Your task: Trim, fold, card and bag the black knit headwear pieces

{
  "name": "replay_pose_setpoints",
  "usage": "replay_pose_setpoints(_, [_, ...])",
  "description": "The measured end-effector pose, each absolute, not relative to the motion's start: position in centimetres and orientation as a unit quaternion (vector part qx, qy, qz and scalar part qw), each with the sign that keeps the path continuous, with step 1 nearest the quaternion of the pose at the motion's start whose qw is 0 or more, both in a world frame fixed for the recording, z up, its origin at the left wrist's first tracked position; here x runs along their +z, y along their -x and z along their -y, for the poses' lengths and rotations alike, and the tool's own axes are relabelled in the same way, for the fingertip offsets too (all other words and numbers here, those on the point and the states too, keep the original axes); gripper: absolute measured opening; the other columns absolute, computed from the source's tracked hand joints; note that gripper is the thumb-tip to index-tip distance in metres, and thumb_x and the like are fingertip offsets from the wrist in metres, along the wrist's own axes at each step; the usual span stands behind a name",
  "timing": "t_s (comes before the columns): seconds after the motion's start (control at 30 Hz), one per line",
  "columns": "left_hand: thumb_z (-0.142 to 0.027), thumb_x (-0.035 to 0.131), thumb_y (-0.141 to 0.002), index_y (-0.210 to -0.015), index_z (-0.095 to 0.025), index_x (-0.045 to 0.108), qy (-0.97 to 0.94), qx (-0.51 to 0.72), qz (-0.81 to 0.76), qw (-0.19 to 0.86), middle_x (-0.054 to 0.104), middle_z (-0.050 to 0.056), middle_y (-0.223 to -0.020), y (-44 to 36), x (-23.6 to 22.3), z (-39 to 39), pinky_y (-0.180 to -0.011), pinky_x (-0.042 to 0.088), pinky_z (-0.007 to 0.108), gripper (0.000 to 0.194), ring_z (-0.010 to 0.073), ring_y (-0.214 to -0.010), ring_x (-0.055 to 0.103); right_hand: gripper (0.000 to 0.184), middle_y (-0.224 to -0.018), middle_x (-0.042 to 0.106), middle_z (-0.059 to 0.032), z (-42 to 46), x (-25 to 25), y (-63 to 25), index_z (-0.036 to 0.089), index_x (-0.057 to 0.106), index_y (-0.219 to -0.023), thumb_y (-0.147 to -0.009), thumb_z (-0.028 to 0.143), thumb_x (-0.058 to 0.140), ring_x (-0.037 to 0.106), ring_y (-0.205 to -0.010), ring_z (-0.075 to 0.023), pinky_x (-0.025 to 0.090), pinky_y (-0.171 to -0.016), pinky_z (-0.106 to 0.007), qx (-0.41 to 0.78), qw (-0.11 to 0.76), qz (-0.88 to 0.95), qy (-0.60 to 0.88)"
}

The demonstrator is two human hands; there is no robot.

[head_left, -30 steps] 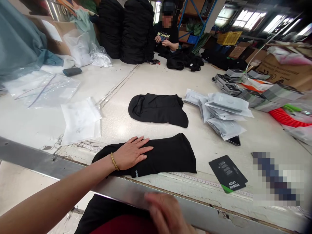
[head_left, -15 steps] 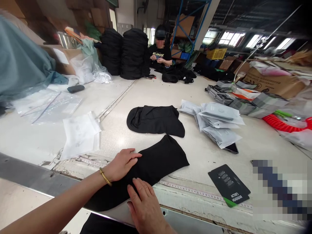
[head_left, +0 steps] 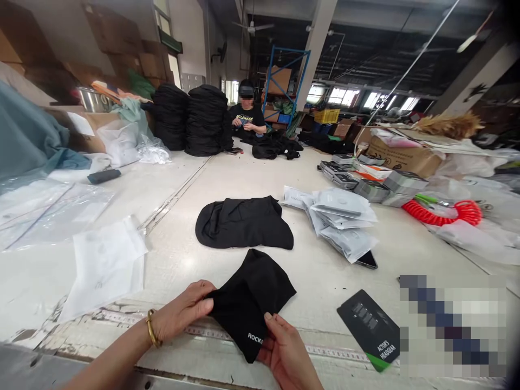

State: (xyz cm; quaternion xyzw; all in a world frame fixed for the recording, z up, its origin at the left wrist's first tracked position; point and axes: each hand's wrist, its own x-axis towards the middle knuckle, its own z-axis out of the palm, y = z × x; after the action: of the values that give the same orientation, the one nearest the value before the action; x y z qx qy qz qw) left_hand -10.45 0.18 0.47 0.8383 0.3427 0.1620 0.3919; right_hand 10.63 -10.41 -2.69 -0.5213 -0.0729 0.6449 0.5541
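Observation:
Both my hands hold a folded piece of black stretch headgear [head_left: 247, 306] with white "ROCK" lettering near its lower edge, lifted just above the white table [head_left: 179, 281]. My left hand [head_left: 181, 311], with a gold bangle at the wrist, grips its left edge. My right hand [head_left: 285, 349] pinches its lower right edge. Beyond them, a second black hood [head_left: 244, 223] lies flat. To the right of my right hand lies a black card [head_left: 368, 329] printed "ACTOR'S HEADGEAR".
Grey packaged bags [head_left: 335, 214] lie heaped at right, over a phone [head_left: 368, 260]. White sleeves [head_left: 103, 265] and plastic sheets lie at left. Tall stacks of black garments [head_left: 207, 120] stand at the far end beside a seated co-worker [head_left: 246, 114]. A red coiled hose [head_left: 444, 212] lies far right.
The black headgear has gone from lying flat under my hands to folded and lifted between them. The camera view has tilted upward, showing more of the room.

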Motion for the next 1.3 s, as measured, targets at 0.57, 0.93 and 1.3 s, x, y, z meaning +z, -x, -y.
replay_pose_setpoints(0.57, [-0.016, 0.057, -0.064, -0.12, -0.024, 0.055, -0.898, 0.115, -0.277, 0.321, 0.064, 0.005, -0.114, 5.7, 0.8, -2.3, -0.097, 0.038, 0.041, 0.056, 0.0273, -0.111, 0.053, 0.057, -0.125, 0.058, -0.0145, 11.6, -7.1, -11.7, 0.019, 0.056, -0.122, -0.067, 0.03, 0.069, 0.051, -0.116, -0.0376, 0.039, -0.096, -0.056, 0.113, 0.388, 0.741, 0.536])
replay_pose_setpoints(0.93, [-0.059, 0.045, -0.08, -0.072, -0.017, 0.064, -0.829, 0.144, -0.455, 0.291, 0.068, 0.009, -0.07, 4.5, -1.3, -2.1, -0.077, 0.042, 0.041, 0.047, 0.0287, -0.072, 0.062, 0.036, -0.094, 0.073, -0.0066, 9.9, -2.1, -11.6, 0.015, 0.063, -0.101, -0.076, 0.04, 0.065, 0.069, -0.081, -0.018, 0.053, -0.07, -0.029, 0.668, 0.546, -0.005, 0.506])
replay_pose_setpoints(1.3, [-0.052, 0.056, -0.078, -0.13, -0.022, 0.031, -0.395, 0.417, -0.526, 0.628, 0.053, 0.014, -0.125, 5.2, -1.9, 4.7, -0.083, 0.049, 0.037, 0.065, 0.0237, -0.105, 0.057, 0.027, -0.086, 0.074, -0.0036, 10.9, -3.7, -9.1, 0.017, 0.066, -0.086, -0.067, 0.034, 0.074, 0.07, -0.079, -0.0192, 0.056, -0.072, -0.03, 0.66, 0.553, -0.003, 0.508])
